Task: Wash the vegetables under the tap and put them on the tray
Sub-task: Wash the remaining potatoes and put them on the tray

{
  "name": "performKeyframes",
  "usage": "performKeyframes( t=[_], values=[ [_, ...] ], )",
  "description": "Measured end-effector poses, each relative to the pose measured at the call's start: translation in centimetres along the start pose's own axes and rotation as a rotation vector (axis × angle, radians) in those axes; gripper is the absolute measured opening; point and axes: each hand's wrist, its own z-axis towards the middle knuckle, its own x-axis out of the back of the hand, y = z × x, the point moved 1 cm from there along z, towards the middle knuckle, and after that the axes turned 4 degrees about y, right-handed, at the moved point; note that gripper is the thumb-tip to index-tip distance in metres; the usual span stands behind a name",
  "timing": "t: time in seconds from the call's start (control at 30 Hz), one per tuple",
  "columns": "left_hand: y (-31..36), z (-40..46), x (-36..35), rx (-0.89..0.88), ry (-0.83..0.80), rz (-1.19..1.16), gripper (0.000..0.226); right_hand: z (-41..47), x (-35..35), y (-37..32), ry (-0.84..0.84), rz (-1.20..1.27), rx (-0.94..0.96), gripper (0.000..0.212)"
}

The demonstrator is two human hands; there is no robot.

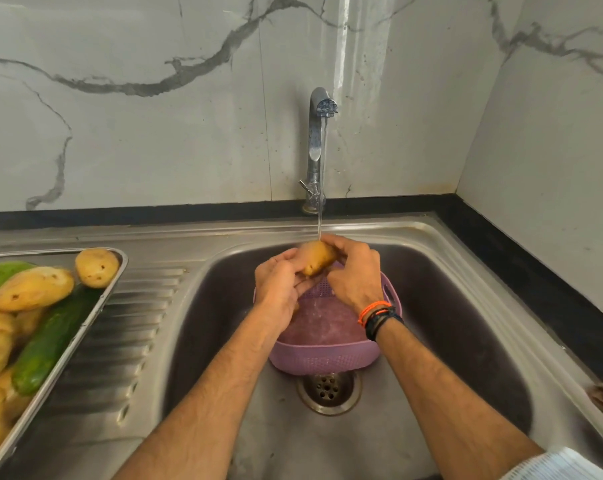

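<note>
While the left hand (280, 284) and right hand (356, 271) both grip the potato (316, 258) under the tap (319, 140) stream, above the purple colander (328, 355), turning it would rinse every side before the tray (95, 317) at left.

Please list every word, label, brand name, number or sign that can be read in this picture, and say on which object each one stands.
No text can be read anywhere.
Sleeve at the lower right: fine print-like lines, too small and blurred to read.
Tap, purple colander, sink, tray: no label or brand visible.
</note>
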Motion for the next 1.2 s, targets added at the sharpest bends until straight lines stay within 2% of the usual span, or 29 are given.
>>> performKeyframes(
  t=[0.13, 0.23, 0.37, 0.53, 0.63, 0.83, 1.07, 1.2],
  values=[
    [0.3, 0.1, 0.1, 0.035, 0.047, -0.019, 0.042, -0.1, -0.2, 0.5, 0.055, -0.055, -0.012, 0.061],
    [0.3, 0.0, -0.1, 0.081, 0.009, 0.005, 0.047, 0.0, -0.4, 0.6, 0.065, -0.042, -0.045, 0.058],
    [0.4, -0.2, -0.3, 0.152, -0.109, 0.019, 0.039, -0.2, 0.0, 0.2, -0.023, 0.002, -0.044, 0.063],
    [0.2, 0.0, -0.3, 0.119, -0.039, -0.058, 0.035, -0.7, 0.1, -0.4, -0.138, 0.062, -0.03, 0.066],
    [-0.1, 0.4, -0.3, 0.112, 0.01, -0.081, 0.043, -1.1, -0.1, -0.8, -0.164, 0.026, -0.024, 0.062],
    [0.2, -0.1, -0.5, 0.117, -0.038, -0.084, 0.043, -1.0, 0.1, -1.0, -0.26, -0.12, 0.064, 0.066],
    [0.2, 0.0, -0.3, 0.084, 0.007, -0.116, 0.034, -1.4, 0.2, -0.9, -0.053, 0.049, 0.049, 0.047],
    [0.1, -0.2, -0.5, 0.069, -0.015, -0.052, 0.034, -1.3, 0.1, -1.2, -0.166, -0.065, 0.06, 0.064]
  ],
)
